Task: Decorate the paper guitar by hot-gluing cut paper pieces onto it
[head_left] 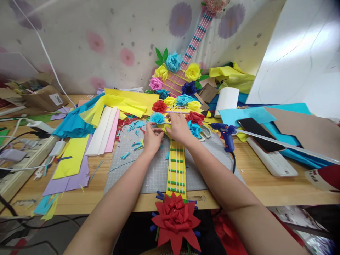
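Observation:
A yellow paper guitar (175, 170) with green frets and white strings lies on the grey cutting mat (148, 177), its neck toward me and a large red paper flower (176, 219) at its near end. Red, blue and yellow paper flowers cover its body. My left hand (153, 139) is at the body's left edge, fingers pinched together below a light blue flower (157, 118); what they hold is too small to name. Beside it, my right hand (177, 128) rests over the strings and body, fingers bent and partly apart, thumb and fingertips near my left fingertips.
A blue glue gun (225, 134) stands right of the mat, near scissors (205, 132), a phone (260, 134) and a white roll (227, 101). Crepe paper (77, 118) and a power strip (23, 166) lie left. Behind stands a pink paper guitar (192, 46).

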Tool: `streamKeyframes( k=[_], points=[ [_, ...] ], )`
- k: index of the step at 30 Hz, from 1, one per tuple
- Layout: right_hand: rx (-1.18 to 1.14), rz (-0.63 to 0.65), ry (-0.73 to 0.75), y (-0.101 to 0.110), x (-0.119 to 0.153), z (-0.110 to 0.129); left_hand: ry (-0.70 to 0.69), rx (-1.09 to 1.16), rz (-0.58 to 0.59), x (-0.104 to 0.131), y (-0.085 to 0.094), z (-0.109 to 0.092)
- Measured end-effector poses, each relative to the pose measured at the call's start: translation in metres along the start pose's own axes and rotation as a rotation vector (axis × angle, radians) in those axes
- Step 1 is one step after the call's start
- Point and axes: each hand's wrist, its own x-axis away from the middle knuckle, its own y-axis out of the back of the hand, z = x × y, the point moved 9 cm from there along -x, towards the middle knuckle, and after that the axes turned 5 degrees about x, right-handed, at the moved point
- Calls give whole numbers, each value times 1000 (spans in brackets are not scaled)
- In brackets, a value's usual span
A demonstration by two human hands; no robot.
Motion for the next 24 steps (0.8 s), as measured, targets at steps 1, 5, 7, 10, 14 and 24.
streamKeyframes(
  k=[1,5,7,10,14,24],
  points=[
    [1,6,-2,0,0,0,-18,-29,-4,0,0,-1],
    [-11,6,-12,5,-1,1,-74,-88,-14,0,0,-5],
    [-27,-13,-3,9,-1,2,-79,-86,-14,1,-1,-7],
    [-32,-33,13,15,-1,3,-72,-48,-22,3,1,-10],
    [-8,-44,15,20,0,2,-129,-73,-121,11,16,-28],
    [-83,-98,85,34,1,9,-242,-520,-276,0,86,-69]
  ],
)
